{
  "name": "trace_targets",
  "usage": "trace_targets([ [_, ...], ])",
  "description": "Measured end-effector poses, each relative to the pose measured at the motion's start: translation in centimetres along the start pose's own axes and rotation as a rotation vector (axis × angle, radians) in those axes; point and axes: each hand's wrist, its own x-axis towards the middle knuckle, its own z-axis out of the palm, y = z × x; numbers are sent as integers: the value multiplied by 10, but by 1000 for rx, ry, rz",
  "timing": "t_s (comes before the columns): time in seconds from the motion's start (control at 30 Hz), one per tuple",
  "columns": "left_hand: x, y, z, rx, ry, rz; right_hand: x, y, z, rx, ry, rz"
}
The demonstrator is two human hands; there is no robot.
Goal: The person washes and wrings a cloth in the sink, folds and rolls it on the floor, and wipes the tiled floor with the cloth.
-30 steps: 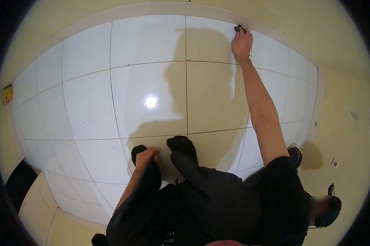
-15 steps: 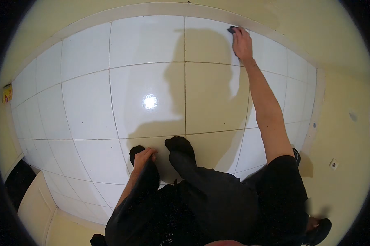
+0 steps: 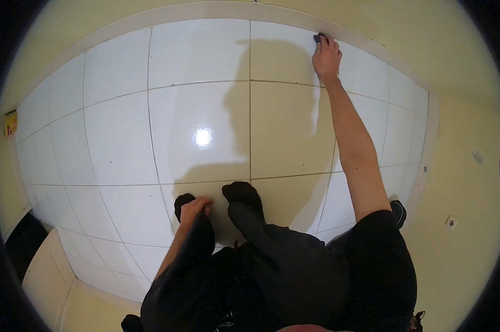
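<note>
Reaching far forward and to the right with the right arm, bare from the black sleeve down. Holding a small dark object (image 3: 319, 38) under the fingertips of the right hand (image 3: 327, 58), the fingers bending narrowly around it. Keeping the object low at the far edge of the white tiled floor (image 3: 117, 138), just beside the pale baseboard (image 3: 294, 17); showing too small there to identify, or to tell whether touching the baseboard.

Resting the left hand (image 3: 195, 208) at the dark left trouser leg (image 3: 201, 235), near the left sock (image 3: 184, 203), with fingers curling inward; not revealing whether gripping the fabric. Planting the right sock (image 3: 241, 192) on the tiles just beside, pointing toward the far wall.

Casting a broad shadow (image 3: 277, 122) over the central tiles, between the feet and the baseboard. Reflecting as a bright glare spot (image 3: 203, 137) on the tile left of that shadow.

Standing at the left wall, near the floor's edge: a small yellow box (image 3: 11, 123). Sitting on the right wall: a round socket (image 3: 451, 223). Showing beside the right sleeve: a dark shoe (image 3: 398, 213). Appearing partly at the lower right, behind the sleeve: a dark shape (image 3: 418, 321), too cut off to identify.
</note>
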Motion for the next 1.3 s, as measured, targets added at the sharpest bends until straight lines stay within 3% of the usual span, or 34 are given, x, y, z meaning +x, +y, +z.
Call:
trace_targets([
  [0.13, -1, -1, -2, -45, -46, -44, -24, 7, -17, 201, -124, -257],
  [0.3, 5, 8, -1, 15, -12, 22, -7, -3, -6, 28, -68, -48],
  [0.37, 5, 8, -2, 11, -65, -55, 0, -12, -2, -30, -66, -13],
  [0.57, 0, 1, 4, 39, -26, -53, -9, -3, -15, 0, -145, -181],
  [0.67, 2, 6, -1, 11, -53, -79, 3, -5, -6, -86, -89, -140],
  [0.77, 4, 13, -2, 22, -33, -53, 10, -22, -21, -141, -231, -33],
  [0.87, 3, 5, 2, 19, -10, -52, 8, -16, -21, -152, -269, -66],
  [1.07, 4, 3, -1, 9, -52, -68, 4, -2, -11, -34, -69, -146],
  [1.17, 2, 7, -2, -1, -48, -71, 2, -6, -17, -55, -225, -67],
  [1.3, 3, 1, 1, -31, -27, -48, 2, 4, -14, -30, -162, -136],
])
